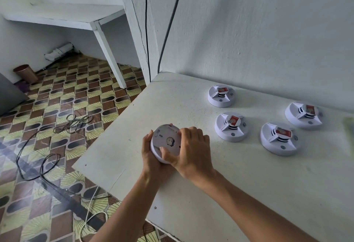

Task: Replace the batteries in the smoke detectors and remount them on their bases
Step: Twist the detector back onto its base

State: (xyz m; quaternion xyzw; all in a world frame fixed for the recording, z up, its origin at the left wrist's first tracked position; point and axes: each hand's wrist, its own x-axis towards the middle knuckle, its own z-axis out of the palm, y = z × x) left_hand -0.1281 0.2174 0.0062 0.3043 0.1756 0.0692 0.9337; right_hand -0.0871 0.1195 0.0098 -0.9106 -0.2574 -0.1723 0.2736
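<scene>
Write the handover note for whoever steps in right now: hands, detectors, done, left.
Left hand grips the held smoke detector from the left side; right hand grips its right edge, thumb on the back face. It is back-up at the white table's front-left edge. Four other detectors sit face-up near the wall. Done: cannot tell. Left: check this one's battery, then the rest.

White round detector tilted, underside up, near table corner; four others upright beyond.

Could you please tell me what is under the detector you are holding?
Under the held detector only the left hand and white table show; its underside is hidden.
</scene>
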